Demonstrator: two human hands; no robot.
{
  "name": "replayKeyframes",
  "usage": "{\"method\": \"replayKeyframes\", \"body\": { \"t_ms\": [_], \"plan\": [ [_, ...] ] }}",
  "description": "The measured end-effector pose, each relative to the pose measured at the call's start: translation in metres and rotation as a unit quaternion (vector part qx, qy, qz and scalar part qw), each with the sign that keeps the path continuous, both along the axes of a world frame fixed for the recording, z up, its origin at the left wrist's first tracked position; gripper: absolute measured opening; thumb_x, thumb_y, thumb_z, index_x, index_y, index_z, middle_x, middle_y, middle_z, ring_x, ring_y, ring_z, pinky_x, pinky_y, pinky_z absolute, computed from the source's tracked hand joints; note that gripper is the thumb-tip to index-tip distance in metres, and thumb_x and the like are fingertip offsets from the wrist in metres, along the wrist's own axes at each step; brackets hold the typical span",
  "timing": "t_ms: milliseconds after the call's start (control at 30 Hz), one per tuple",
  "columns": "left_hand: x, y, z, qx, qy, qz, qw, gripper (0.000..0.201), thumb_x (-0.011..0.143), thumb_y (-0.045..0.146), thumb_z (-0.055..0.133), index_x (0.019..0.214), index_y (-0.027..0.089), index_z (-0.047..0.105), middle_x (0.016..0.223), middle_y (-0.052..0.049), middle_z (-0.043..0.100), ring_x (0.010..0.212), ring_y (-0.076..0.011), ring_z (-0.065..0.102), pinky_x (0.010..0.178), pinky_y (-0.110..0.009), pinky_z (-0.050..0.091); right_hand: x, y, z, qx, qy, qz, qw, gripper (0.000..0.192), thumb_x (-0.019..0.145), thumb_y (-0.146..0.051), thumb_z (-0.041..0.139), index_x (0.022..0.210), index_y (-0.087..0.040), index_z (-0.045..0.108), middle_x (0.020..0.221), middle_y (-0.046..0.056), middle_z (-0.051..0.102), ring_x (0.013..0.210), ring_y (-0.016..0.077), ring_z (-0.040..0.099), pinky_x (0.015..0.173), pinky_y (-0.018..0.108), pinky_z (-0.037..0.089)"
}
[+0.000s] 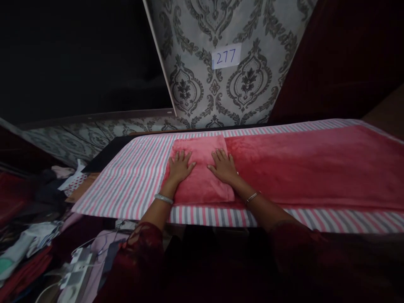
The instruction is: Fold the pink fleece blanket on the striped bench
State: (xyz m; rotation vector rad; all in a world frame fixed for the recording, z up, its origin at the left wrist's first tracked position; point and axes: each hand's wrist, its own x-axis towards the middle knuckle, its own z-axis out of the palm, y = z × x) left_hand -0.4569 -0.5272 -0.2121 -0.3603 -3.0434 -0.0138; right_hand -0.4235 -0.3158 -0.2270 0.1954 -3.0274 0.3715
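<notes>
My left hand [180, 166] and right hand [223, 167] lie flat, fingers spread, pressing the folded left end of the pink blanket [284, 164] smooth on the striped worktop [139, 172].

The red blanket [315, 168] runs off the right side of the picture, so its far end cannot be seen. The striped sheet [139, 176] hides the desk under it. Both hands cover parts of the folded pink piece [200, 176]. The heap of clothes [34, 244] at the lower left is dark and blurry. The upper left is too black to make out.
</notes>
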Motion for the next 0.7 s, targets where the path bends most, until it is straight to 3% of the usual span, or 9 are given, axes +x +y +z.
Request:
{"method": "replayKeyframes", "body": {
  "t_ms": [133, 267, 333, 467, 700],
  "plan": [
    [-0.004, 0.002, 0.018, 0.001, -0.059, 0.002, 0.998, 0.066, 0.099, 0.057, 0.03, 0.159, 0.031, 0.023, 0.169, -0.007, 0.015, 0.155, -0.0327, 0.012, 0.12, -0.063, 0.016, 0.005, 0.004, 0.016, -0.011, -0.053, 0.005, 0.999, 0.069, 0.101, -0.052, 0.033, 0.159, -0.015, 0.026, 0.167, 0.013, 0.014, 0.154, 0.0278, 0.006, 0.121, 0.055, 0.014],
    [0.023, 0.004, 0.036, 0.003, -0.081, -0.014, 0.997, 0.068, 0.098, 0.062, 0.028, 0.159, 0.03, 0.025, 0.169, -0.007, 0.016, 0.155, -0.0347, 0.011, 0.121, -0.064, 0.012, 0.041, 0.001, 0.025, -0.03, -0.058, 0.013, 0.998, 0.077, 0.099, -0.06, 0.035, 0.161, -0.016, 0.021, 0.167, 0.015, 0.011, 0.154, 0.0309, 0.004, 0.121, 0.057, 0.011],
    [0.045, 0.003, 0.034, -0.004, -0.066, -0.037, 0.997, 0.068, 0.098, 0.063, 0.031, 0.158, 0.033, 0.025, 0.168, -0.005, 0.018, 0.155, -0.0352, 0.009, 0.121, -0.065, 0.008, 0.063, -0.002, 0.02, -0.028, -0.043, 0.034, 0.998, 0.079, 0.098, -0.062, 0.038, 0.161, -0.018, 0.02, 0.167, 0.013, 0.01, 0.154, 0.0312, 0.003, 0.122, 0.056, 0.008],
    [0.072, -0.002, 0.015, -0.01, -0.061, -0.03, 0.998, 0.069, 0.097, 0.061, 0.035, 0.159, 0.033, 0.024, 0.169, -0.005, 0.013, 0.155, -0.0383, 0.005, 0.12, -0.068, 0.009, 0.086, -0.007, 0.004, -0.029, -0.045, 0.045, 0.998, 0.079, 0.097, -0.062, 0.039, 0.16, -0.016, 0.025, 0.167, 0.013, 0.011, 0.155, 0.0305, 0.001, 0.122, 0.057, 0.008],
    [0.061, -0.01, 0.003, -0.011, -0.012, -0.047, 0.999, 0.065, 0.097, 0.05, 0.036, 0.158, 0.03, 0.029, 0.168, -0.006, 0.016, 0.153, -0.0402, 0.014, 0.117, -0.069, 0.022, 0.082, -0.005, 0.009, -0.079, -0.015, 0.056, 0.995, 0.083, 0.094, -0.064, 0.046, 0.157, -0.012, 0.03, 0.165, 0.014, 0.016, 0.154, 0.0307, 0.006, 0.122, 0.061, 0.011]
  ]
}}
